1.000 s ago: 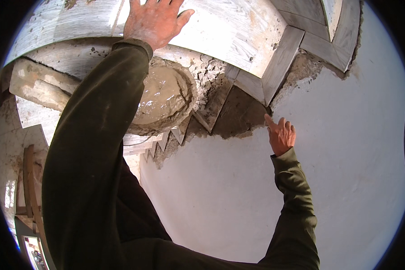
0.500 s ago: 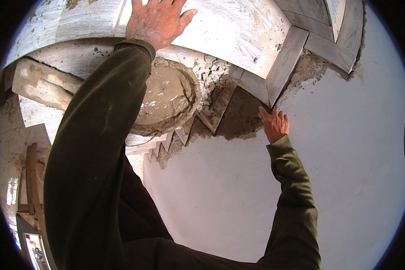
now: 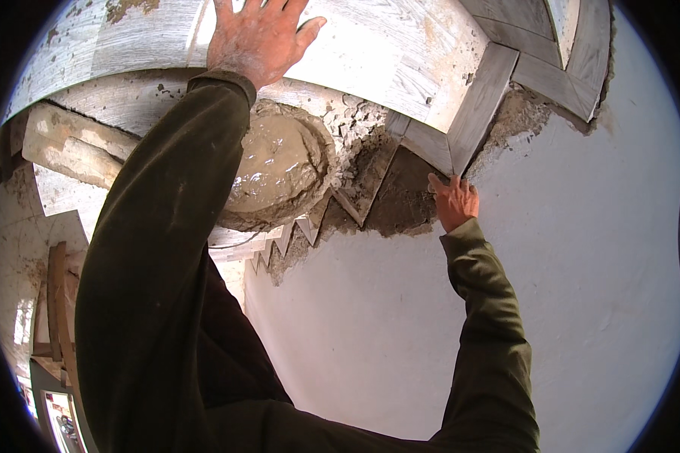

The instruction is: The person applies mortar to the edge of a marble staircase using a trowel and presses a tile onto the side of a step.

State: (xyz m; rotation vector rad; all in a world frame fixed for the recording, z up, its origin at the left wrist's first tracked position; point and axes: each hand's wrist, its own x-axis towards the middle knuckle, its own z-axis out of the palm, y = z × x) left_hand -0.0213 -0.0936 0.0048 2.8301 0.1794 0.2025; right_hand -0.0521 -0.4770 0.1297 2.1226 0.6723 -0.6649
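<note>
My left hand (image 3: 258, 39) lies with fingers spread on a pale wood-grain tile surface (image 3: 370, 57) at the top. Lower down, my right hand (image 3: 456, 204) has its fingertips at the pointed corner where two grey wood-look tiles meet, one of them the long tile (image 3: 480, 106). Its thumb stands apart to the left, over a patch of dark wet mortar (image 3: 404, 196). Neither hand visibly holds anything. Between my arms stands a round container of wet mortar (image 3: 276, 162), its left side hidden by my left sleeve.
Zigzag tile edges (image 3: 359, 200) run along a smooth white surface (image 3: 385, 325), with rough dried mortar (image 3: 517, 117) beside them. At the left are a mortar-smeared board (image 3: 75, 143) and brown strips (image 3: 57, 302). More herringbone tiles (image 3: 555, 90) lie at the upper right.
My right hand has shifted slightly left and up along the tile corner. My left hand stays spread on the tile surface, with only a slight shift left in the view.
</note>
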